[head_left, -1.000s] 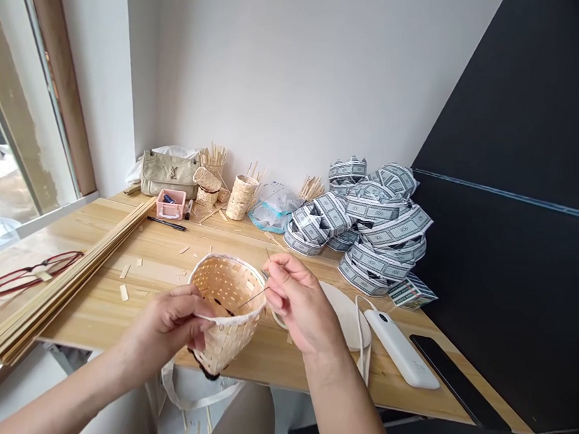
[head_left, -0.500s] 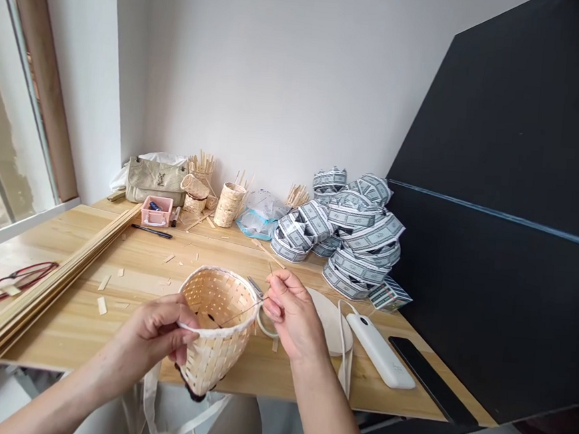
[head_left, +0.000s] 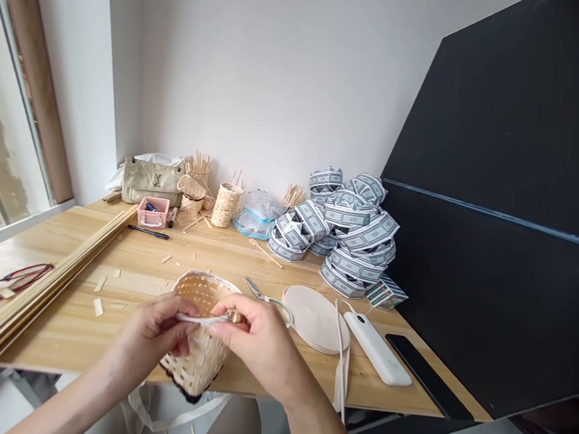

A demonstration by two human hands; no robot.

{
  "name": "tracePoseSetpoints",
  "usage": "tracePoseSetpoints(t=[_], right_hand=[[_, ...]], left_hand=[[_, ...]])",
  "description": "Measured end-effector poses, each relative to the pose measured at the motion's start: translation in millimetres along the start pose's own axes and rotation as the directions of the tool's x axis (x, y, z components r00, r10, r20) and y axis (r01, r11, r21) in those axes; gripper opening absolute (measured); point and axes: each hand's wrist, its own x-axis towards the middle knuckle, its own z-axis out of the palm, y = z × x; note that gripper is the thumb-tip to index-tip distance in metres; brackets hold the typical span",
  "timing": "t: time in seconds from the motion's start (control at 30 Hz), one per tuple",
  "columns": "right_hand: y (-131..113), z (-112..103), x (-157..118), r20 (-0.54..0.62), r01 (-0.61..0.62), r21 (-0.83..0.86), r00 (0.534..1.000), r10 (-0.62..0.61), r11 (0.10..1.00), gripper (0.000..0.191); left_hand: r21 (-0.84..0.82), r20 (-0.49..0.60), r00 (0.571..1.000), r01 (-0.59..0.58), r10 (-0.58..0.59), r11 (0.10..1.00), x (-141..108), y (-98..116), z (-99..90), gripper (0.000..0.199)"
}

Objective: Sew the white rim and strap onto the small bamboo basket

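Note:
A small woven bamboo-strip basket, edged with white cloth tape and dark at its base, tilts at the table's front edge. My left hand is closed, pinching the taped rim between thumb and fingers. Close beside it, my right hand pinches the same rim from the right; a gold-coloured band shows on one finger. Whether a needle is between those fingers is hidden. A long white cloth strap hangs below the basket. Scissors with pale handles lie just behind my right hand.
A round tan disc, a white power bank with cable and a black bar lie to the right. Long bamboo strips and glasses are left. Printed ribbon rolls stand behind, near a black panel.
My right hand, earlier raised to the right drawing a thread taut from the basket, has come down and left onto the rim beside my left hand. The scissors and disc are less covered.

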Motion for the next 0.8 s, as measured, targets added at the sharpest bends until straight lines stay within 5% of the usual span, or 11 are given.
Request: tracePoseSetpoints(t=[0.13,0.3,0.4,0.5,0.57,0.67,0.8], right_hand=[[-5.1,13.0,-1.6,0.001,0.115,-0.239,0.993,-0.118,0.964,0.015],[-2.1,12.3,2.0,-0.008,0.100,-0.316,0.994,-0.108,0.944,0.018],[0.4,9.7,3.3,-0.024,0.061,-0.322,0.997,-0.072,0.945,0.015],[2.7,7.6,3.6,-0.035,0.004,-0.323,0.999,-0.016,0.946,0.013],[3.9,6.5,3.3,-0.031,-0.015,-0.318,0.999,0.005,0.948,0.013],[4.9,5.6,2.6,-0.034,-0.033,-0.324,0.999,0.023,0.945,0.013],[4.6,6.0,0.9,-0.047,-0.062,-0.347,0.998,0.049,0.936,0.012]], left_hand=[[-0.057,-0.011,0.998,0.066,-0.067,0.996,-0.7,1.2,7.4,0.014],[-0.009,0.050,0.995,0.091,-0.091,0.996,-3.3,4.4,9.7,0.014],[0.197,0.009,0.999,-0.040,0.039,0.980,-7.7,-1.7,5.2,0.020],[0.530,-0.093,0.956,-0.189,0.278,0.827,-14.2,-14.4,-2.4,0.023],[0.627,-0.095,0.937,-0.206,0.337,0.751,-17.3,-22.2,-7.7,0.017],[0.608,-0.041,0.953,-0.213,0.299,0.765,-17.1,-25.8,-15.5,0.011],[0.388,0.039,0.988,-0.152,0.149,0.909,-9.9,-11.8,-26.7,0.015]])
